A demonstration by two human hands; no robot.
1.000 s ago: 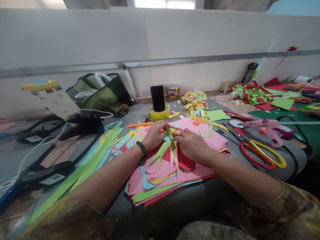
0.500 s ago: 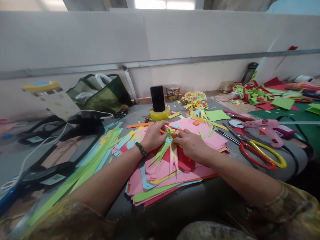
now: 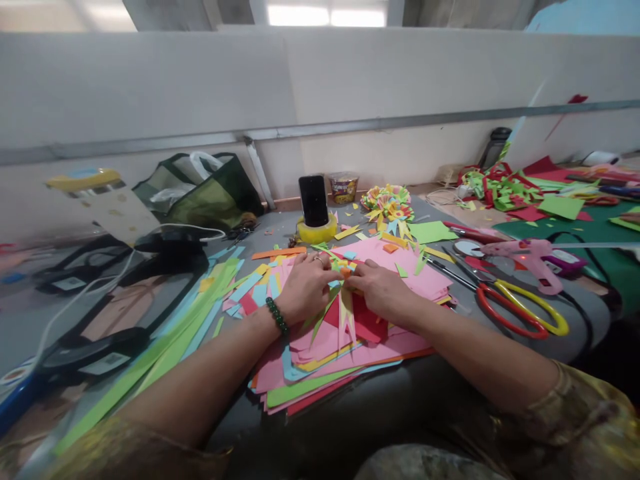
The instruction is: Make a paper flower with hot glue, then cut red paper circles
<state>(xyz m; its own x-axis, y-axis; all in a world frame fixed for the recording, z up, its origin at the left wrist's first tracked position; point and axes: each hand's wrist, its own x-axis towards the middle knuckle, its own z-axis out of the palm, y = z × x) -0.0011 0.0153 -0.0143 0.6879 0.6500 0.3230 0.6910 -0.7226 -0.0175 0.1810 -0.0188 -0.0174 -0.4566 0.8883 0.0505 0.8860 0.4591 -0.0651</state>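
A paper decoration of folded multicoloured strips, with notched pink and yellow tails [image 3: 346, 319], lies on a stack of coloured paper [image 3: 295, 398] in front of me. My left hand [image 3: 309, 285], with a green bead bracelet at the wrist, pinches its left side, partly covering the green tails. From the right, the curled fingers of my right hand [image 3: 377, 288] grip its near edge. Between my fingertips show small orange, blue and yellow folds; the rest of the piece is hidden. Under the right hand lies a red sheet [image 3: 369, 325].
Right of the stack are scissors [image 3: 513, 310] with red and yellow handles and a pink glue gun [image 3: 537, 260]. Behind stand a phone [image 3: 314, 200] on a yellow tape roll [image 3: 317, 231] and a finished-looking paper pompom [image 3: 389, 202]. Long green strips [image 3: 165, 350] lie left.
My left hand has shifted slightly nearer and flattened over the decoration, covering more of the green tails. My right hand keeps nearly the same place and grip.
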